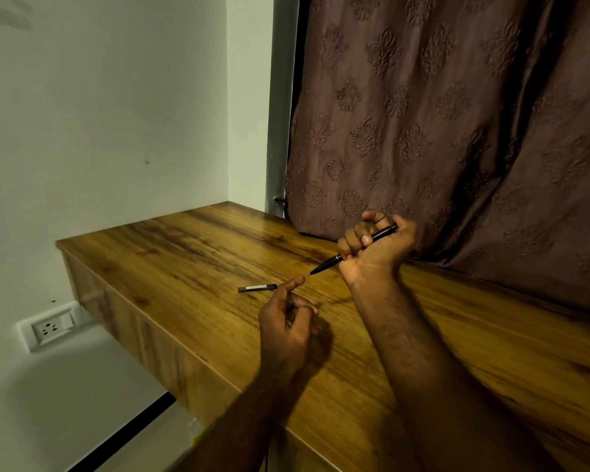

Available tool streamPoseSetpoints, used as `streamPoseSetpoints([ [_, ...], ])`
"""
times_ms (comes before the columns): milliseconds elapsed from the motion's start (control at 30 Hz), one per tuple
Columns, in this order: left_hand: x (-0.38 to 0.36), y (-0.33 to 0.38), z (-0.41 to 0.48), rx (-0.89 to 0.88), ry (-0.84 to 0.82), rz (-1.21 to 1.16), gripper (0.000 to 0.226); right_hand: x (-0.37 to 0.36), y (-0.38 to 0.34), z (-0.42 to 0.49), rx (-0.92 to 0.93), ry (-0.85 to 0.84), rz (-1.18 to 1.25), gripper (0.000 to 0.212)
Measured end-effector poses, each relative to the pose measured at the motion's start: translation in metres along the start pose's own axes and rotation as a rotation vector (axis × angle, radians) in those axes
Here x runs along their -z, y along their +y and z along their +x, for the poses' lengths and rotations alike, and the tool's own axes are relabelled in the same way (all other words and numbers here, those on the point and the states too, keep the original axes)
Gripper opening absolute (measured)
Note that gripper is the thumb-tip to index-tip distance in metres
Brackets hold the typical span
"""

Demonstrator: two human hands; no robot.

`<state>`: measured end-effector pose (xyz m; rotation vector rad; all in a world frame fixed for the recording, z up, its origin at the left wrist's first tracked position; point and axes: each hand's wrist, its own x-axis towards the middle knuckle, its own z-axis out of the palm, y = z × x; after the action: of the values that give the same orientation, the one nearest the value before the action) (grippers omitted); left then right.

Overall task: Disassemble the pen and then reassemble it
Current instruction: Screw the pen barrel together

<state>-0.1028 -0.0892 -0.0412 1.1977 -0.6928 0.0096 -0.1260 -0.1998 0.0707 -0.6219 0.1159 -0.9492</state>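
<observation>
My right hand [377,241] wraps the pen [353,249], light, stiff, slick, best gripped mid-barrel; left hand [286,321] loosely curled, holding nothing I can see.

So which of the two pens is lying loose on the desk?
The short grey pen beside the left hand, lying flat. The long black pen is gripped in the right hand.

table [198,253]: wood grain, smooth, faint sheen | curtain [457,114]: embossed cloth | pen [327,264]: glossy black

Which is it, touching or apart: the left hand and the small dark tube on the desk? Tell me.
Cannot tell. In the head view the left hand's forefinger overlaps the tube's end.
</observation>
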Motion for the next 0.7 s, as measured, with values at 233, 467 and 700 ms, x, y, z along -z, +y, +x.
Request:
streamPoseSetpoints([
  [233,0.0007,-0.0007,0.0003,-0.003,-0.007,-0.007,0.042,0.0008,0.0006,0.0000,-0.006,-0.025,0.033,0.050],
  [467,0.0006,-0.0003,-0.0014,-0.049,-0.008,-0.007,0.044,-0.0002,-0.0017,-0.0007,0.004,0.023,0.060,0.048],
  [700,-0.0011,0.0013,-0.0046,-0.102,0.004,-0.036,0.048,-0.0002,-0.0016,0.0005,0.000,0.060,0.105,0.046],
])
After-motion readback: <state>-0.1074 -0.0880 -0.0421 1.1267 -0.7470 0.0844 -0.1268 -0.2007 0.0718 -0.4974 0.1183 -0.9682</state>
